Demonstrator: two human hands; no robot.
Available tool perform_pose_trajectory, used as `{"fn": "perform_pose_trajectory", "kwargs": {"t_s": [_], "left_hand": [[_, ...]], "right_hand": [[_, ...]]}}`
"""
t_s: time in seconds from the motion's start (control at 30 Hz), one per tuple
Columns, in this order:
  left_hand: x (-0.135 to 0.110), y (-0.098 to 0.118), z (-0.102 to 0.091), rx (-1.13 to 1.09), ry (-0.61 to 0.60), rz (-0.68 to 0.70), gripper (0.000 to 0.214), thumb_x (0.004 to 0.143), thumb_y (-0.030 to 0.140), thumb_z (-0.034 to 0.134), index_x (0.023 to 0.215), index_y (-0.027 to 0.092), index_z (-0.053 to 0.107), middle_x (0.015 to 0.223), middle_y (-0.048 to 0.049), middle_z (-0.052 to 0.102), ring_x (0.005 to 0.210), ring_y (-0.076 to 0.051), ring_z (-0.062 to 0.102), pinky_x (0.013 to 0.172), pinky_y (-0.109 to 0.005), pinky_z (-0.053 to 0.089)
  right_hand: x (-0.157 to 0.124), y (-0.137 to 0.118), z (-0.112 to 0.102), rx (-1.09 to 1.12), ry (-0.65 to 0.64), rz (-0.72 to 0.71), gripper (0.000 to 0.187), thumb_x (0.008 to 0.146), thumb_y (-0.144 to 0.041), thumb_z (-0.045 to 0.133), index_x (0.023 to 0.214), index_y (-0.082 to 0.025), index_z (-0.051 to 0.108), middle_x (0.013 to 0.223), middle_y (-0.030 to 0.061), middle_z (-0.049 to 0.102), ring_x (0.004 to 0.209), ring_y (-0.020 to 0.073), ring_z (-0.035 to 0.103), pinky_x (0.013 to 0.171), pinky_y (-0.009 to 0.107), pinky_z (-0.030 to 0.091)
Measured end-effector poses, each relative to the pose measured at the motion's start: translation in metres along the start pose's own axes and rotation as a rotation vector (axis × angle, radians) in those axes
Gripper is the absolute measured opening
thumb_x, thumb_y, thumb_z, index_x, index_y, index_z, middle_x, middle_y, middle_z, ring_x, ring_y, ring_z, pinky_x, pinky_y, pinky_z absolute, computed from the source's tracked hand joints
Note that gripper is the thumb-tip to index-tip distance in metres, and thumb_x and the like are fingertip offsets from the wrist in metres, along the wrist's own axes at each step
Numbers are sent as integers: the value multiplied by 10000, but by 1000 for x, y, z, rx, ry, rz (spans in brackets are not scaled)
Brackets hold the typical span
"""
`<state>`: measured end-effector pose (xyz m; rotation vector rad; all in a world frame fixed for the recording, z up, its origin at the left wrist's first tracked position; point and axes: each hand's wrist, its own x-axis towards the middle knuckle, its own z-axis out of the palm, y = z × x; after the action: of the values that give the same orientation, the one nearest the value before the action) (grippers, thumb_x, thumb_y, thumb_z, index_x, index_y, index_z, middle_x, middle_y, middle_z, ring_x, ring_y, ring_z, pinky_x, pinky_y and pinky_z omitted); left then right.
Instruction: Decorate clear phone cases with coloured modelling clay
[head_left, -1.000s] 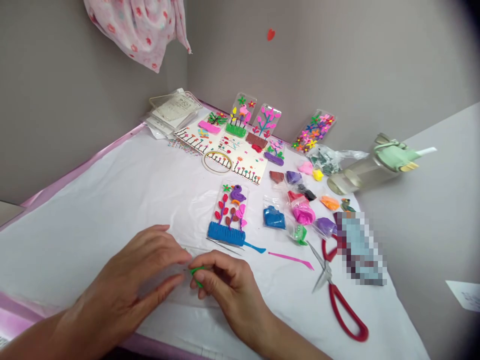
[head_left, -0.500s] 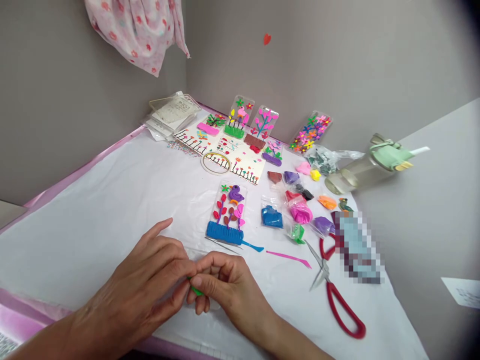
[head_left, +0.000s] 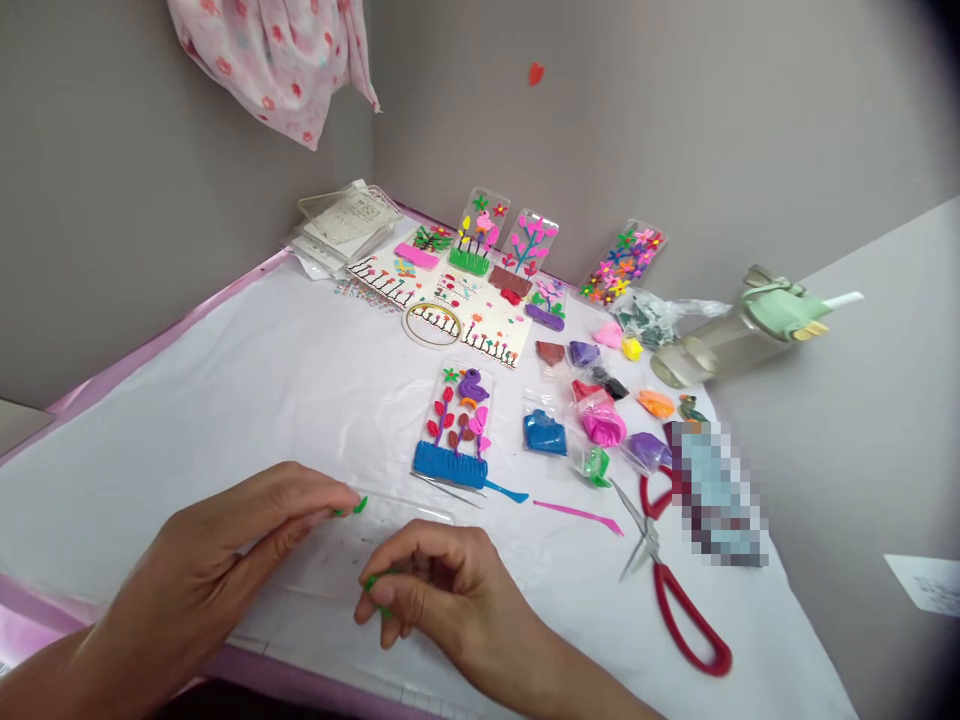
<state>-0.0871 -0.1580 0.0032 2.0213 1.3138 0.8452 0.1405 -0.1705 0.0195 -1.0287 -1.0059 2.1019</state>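
Observation:
My left hand (head_left: pixel 225 560) pinches a small bit of green clay (head_left: pixel 358 506) at its fingertips, just above a clear plastic case (head_left: pixel 390 520) lying flat on the white table cover (head_left: pixel 247 390). My right hand (head_left: pixel 442 600) is curled shut around a larger lump of green clay (head_left: pixel 373 583), resting near the table's front edge. The two hands are a short gap apart. Just beyond them lies a clear case decorated with a blue clay base, red flowers and a purple bird (head_left: pixel 457 425).
Bags of coloured clay (head_left: pixel 600 415) lie to the right, with red-handled scissors (head_left: pixel 675 600), a pink modelling tool (head_left: pixel 577 515) and a blue one (head_left: pixel 506 492). Finished decorated cases (head_left: pixel 525 245) lean on the back wall. A tipped bottle (head_left: pixel 742 335) lies at the right edge.
The hands were pressed together on the green clay; now they have pulled apart, the left carrying off a small bit and the right keeping the rest.

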Motion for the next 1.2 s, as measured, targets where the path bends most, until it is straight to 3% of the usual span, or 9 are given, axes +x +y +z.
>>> {"fn": "perform_pose_trajectory", "kwargs": {"t_s": [0.1, 0.2, 0.33, 0.5, 0.63, 0.8, 0.9, 1.07, 1.2], "left_hand": [[-5, -4, -2, -61, -75, -11, 331, 1009, 247, 408, 1188, 422, 626, 1099, 90, 727, 988, -134, 708, 843, -166, 547], [-6, -4, -1, -88, -93, -74, 271, 982, 286, 486, 1173, 399, 642, 1108, 51, 727, 1010, -161, 705, 842, -201, 574], [-5, 2, 0, -136, -67, -231, 170, 949, 382, 545, 935, 360, 713, 901, 44, 733, 825, -164, 701, 746, -217, 565], [-1, 10, -1, -18, -48, -351, 329, 843, 559, 634, 677, 277, 603, 626, 62, 603, 587, -145, 575, 562, -204, 469], [2, 7, 0, -13, -38, -281, 247, 887, 471, 607, 728, 281, 612, 676, 54, 632, 629, -145, 612, 592, -200, 491], [3, -7, 2, -22, -63, -1, 141, 957, 297, 525, 985, 349, 653, 923, 56, 750, 809, -141, 732, 693, -171, 573], [2, -7, 2, 15, -73, -28, 116, 968, 336, 527, 961, 337, 642, 847, 78, 743, 735, -124, 727, 635, -155, 562], [0, 4, -1, 138, -47, -75, 384, 994, 393, 417, 658, 255, 542, 573, 69, 549, 488, -103, 559, 482, -188, 454], [0, 3, -2, 108, 4, -70, 303, 988, 434, 448, 792, 279, 620, 672, 61, 635, 584, -124, 623, 549, -181, 506]], "right_hand": [[4, 2, -1, -20, 47, -59, 275, 855, -420, 757, 913, -155, 707, 775, 16, 672, 621, 77, 585, 609, 200, 487], [7, 3, -2, -60, 70, -88, 244, 870, -397, 746, 912, -160, 707, 738, -4, 648, 614, 71, 569, 602, 189, 474], [7, 4, -2, -107, 83, -78, 223, 876, -381, 734, 904, -162, 704, 713, -17, 623, 614, 74, 563, 602, 190, 468], [7, 2, -2, -137, 83, -69, 208, 878, -364, 723, 903, -159, 702, 729, -14, 625, 616, 78, 567, 599, 194, 466], [8, 2, -3, -146, 78, -64, 207, 879, -363, 718, 906, -158, 704, 746, -9, 637, 619, 79, 573, 608, 199, 474], [7, 4, -3, -137, 73, -61, 194, 877, -359, 725, 903, -167, 707, 760, -8, 642, 631, 81, 579, 617, 202, 481], [7, 4, -3, -137, 68, -64, 182, 885, -347, 717, 911, -166, 711, 759, -7, 640, 636, 81, 581, 620, 201, 483], [8, 4, -3, -122, 66, -62, 177, 883, -334, 717, 909, -160, 709, 764, -3, 640, 658, 85, 583, 622, 196, 488], [8, 4, -3, -125, 62, -64, 172, 883, -330, 715, 909, -160, 704, 773, 0, 642, 664, 88, 585, 624, 200, 487]]}}
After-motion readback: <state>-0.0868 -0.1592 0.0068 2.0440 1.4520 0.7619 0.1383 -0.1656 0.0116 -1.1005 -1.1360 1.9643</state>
